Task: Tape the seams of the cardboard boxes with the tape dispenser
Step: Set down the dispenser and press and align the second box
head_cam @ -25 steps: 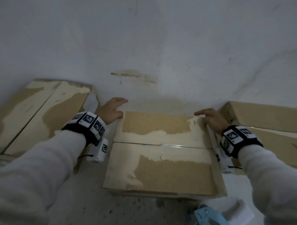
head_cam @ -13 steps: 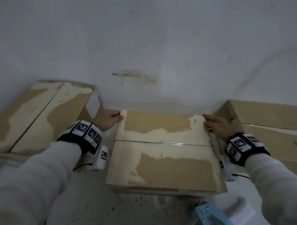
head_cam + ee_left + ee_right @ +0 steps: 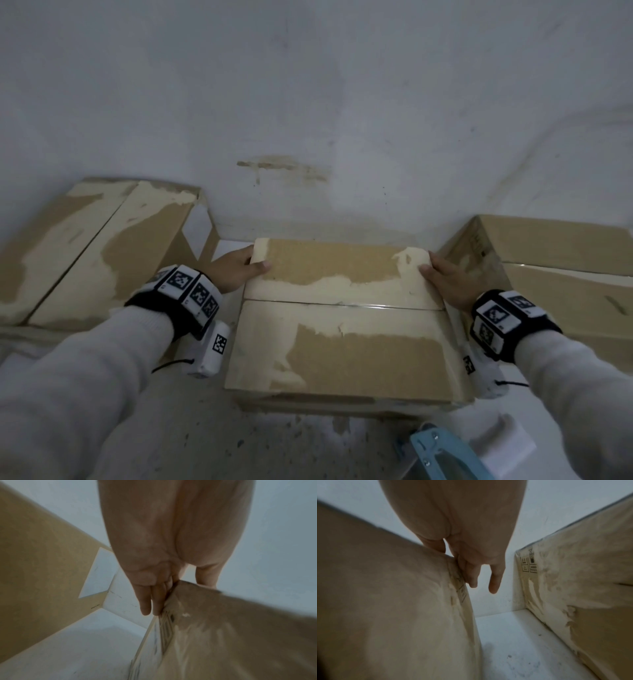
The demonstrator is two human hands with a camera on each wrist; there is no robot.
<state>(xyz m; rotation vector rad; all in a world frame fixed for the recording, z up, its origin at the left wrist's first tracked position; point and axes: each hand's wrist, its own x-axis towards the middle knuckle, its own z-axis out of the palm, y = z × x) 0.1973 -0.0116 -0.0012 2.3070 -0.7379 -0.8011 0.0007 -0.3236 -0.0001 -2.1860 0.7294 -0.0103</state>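
Note:
The middle cardboard box (image 3: 342, 359) lies flat-topped on the floor, its seam (image 3: 308, 302) running left to right. My left hand (image 3: 239, 270) grips its far left corner, thumb on top, fingers down the side. In the left wrist view the fingers (image 3: 145, 605) lie straight along the box (image 3: 240, 628) wall. My right hand (image 3: 445, 279) holds the far right corner the same way. In the right wrist view its fingers (image 3: 471, 577) press the box (image 3: 393, 601) side. A light blue tape dispenser (image 3: 442, 455) lies on the floor by the near right corner, held by no hand.
Another cardboard box (image 3: 85, 253) lies at the left and a third (image 3: 555, 270) at the right, each a narrow gap from the middle one. The white wall (image 3: 325, 102) stands right behind them. A white block (image 3: 503, 442) sits beside the dispenser.
Both hands slid from above the far corners down onto the box's side edges and took hold. The view has shifted slightly closer to the box.

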